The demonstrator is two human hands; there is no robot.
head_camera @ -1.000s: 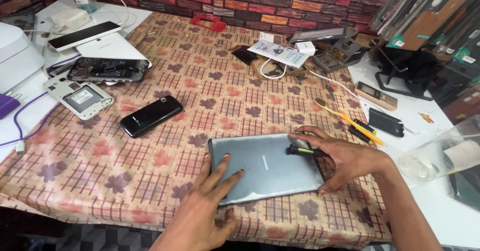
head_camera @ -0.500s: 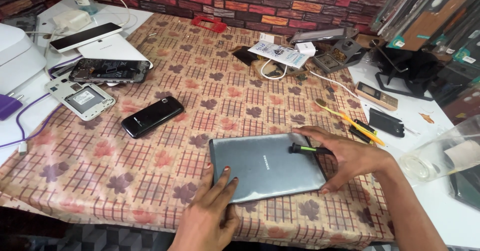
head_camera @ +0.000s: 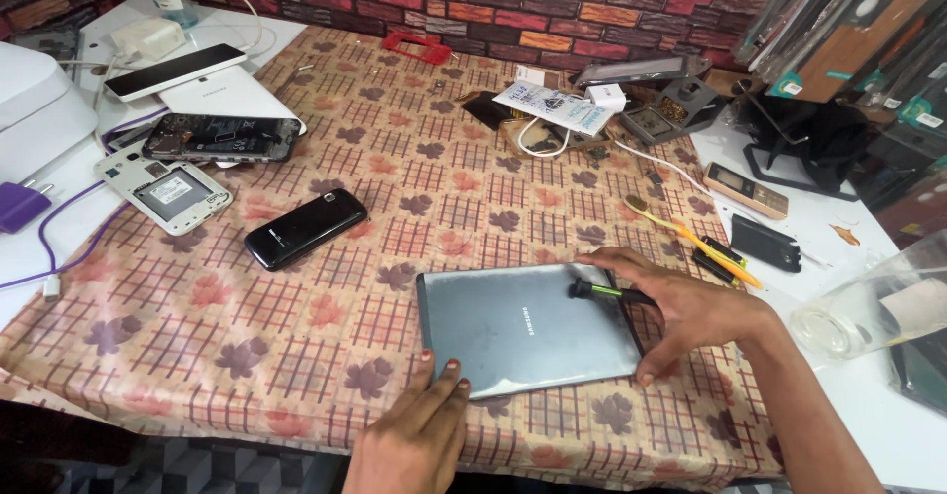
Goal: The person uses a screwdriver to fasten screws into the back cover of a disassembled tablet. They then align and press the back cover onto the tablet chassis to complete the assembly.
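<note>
Grey tablet lies back side up on the near part of a table covered with a checked, leaf-patterned cloth. The left hand rests at the tablet's near edge, its fingers lying close together with the tips pressing on the back cover. The right hand curves over the tablet's right edge, fingers spread along the side, while the thumb and forefinger pinch a thin tool with a green and black handle whose tip rests on the cover. To the left of the tablet lies a black phone. Farther left are an opened white phone and a phone with a cracked dark screen. To the right, near the right hand, a yellow-handled brush lies on the table, and a clear plastic jar lies on its side at the right edge.
</note>
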